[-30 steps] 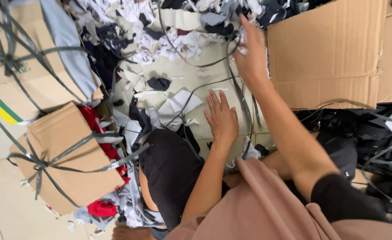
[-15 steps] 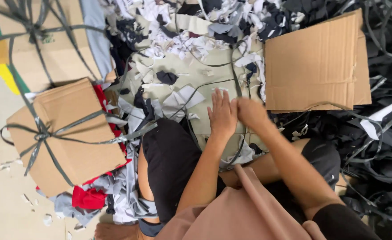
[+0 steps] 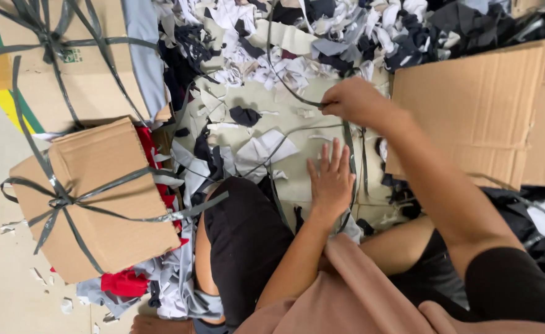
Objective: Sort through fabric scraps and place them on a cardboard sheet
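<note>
**Strap pulled up by the right hand, left hand flat on the board**

The left hand is laid flat, with the fingers spread, on the pale cardboard sheet on the floor; nothing is held in it. The right hand is closed around a thin dark strap, which is seen running up from the fist, curving away and passing beyond the top of the view. Another length of the strap is seen going down from the right hand, just beside the left hand.

Half a second ago the two hands were kept together, touching each other low on the sheet. Now they are apart: the right hand has been moved up and away from the body, while the left hand has stayed at nearly the same place.

Beyond the right hand a heap of fabric scraps is lying. To the right of the right hand a brown cardboard piece is placed. Well to the left of the left hand a tied cardboard box is standing, with a second tied box behind it.
</note>
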